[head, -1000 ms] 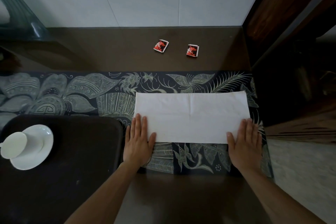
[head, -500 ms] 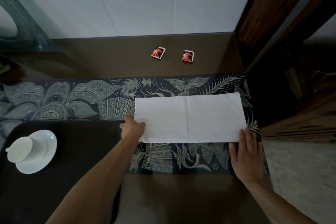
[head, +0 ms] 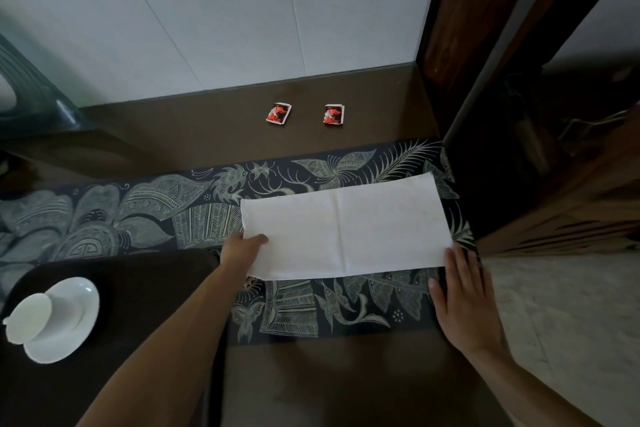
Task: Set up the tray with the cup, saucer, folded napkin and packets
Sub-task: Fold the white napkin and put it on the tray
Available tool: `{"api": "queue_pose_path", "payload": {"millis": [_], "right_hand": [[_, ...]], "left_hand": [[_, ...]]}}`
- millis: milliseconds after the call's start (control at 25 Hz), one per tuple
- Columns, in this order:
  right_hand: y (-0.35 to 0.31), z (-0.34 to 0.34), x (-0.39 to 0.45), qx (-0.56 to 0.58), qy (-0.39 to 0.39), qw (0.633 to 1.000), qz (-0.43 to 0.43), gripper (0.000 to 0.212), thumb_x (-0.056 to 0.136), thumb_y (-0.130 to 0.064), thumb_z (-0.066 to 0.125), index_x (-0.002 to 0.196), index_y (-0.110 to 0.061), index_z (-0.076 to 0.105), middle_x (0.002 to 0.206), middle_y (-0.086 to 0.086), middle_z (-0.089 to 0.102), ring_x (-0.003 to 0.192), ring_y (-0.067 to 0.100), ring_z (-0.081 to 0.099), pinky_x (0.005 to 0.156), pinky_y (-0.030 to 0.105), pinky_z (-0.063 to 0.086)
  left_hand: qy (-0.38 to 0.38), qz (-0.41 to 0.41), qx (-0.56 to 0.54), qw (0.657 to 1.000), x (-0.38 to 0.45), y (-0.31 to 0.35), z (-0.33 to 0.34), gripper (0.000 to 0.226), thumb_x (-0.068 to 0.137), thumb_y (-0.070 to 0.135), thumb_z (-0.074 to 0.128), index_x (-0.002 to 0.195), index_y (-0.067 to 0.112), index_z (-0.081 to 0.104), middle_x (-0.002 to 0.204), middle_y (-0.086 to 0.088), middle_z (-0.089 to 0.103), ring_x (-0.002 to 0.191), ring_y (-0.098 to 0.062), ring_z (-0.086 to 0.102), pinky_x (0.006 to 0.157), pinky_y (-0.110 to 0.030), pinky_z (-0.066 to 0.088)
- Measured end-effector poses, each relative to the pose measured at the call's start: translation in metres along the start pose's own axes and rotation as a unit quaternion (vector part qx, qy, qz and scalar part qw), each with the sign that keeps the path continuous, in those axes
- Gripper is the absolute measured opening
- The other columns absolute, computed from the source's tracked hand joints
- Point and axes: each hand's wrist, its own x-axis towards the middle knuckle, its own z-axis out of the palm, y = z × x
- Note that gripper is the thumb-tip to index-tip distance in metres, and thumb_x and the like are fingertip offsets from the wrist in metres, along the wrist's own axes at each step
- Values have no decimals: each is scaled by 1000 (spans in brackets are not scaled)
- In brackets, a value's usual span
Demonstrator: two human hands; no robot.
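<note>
The napkin [head: 343, 227] lies flat on the patterned runner [head: 145, 215], half-folded, centre crease visible; the left hand [head: 242, 248] pinches its nine o'clock edge, thumb on top; the right hand [head: 462, 295] rests spread and flat at its five o'clock corner. Cup [head: 29, 319] and saucer [head: 60, 319] stand on the tray [head: 145, 288]; both packets [head: 278, 113] wait at twelve o'clock. Advised: carry the pinched edge across, align corners, then press the crease.

Dark batik runner [head: 145, 218] with pale leaf print spans brown table [head: 194, 128] left to right. White wall [head: 242, 10] at far edge. Dark wood cabinet [head: 519, 80] at right edge.
</note>
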Motion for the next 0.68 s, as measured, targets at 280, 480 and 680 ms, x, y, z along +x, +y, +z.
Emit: {"api": "queue_pose_path", "payload": {"millis": [280, 480, 680], "right_hand": [[1, 5, 0, 22, 5, 1000, 15, 68, 100, -52, 14, 155, -12, 12, 163, 8, 13, 150, 22, 4, 121, 46, 13], [2, 4, 0, 37, 6, 999, 21, 70, 99, -52, 16, 154, -10, 13, 162, 10, 15, 150, 23, 6, 122, 43, 11], [3, 3, 1, 44, 8, 999, 26, 70, 99, -52, 17, 154, -9, 14, 162, 11, 15, 150, 23, 7, 122, 39, 6]], "left_hand": [[-48, 131, -99, 985, -48, 42, -5, 13, 83, 22, 61, 94, 16, 61, 96, -12, 65, 81, -29, 59, 71, -40, 49], [-145, 183, -150, 961, -101, 94, 36, 6, 68, 20, 60, 70, 23, 55, 64, 6, 57, 56, -11, 55, 42, -23, 43], [-201, 222, -97, 949, -126, 127, 105, 25, 74, 12, 58, 58, 27, 47, 63, 1, 52, 56, -20, 51, 38, -23, 35]]}}
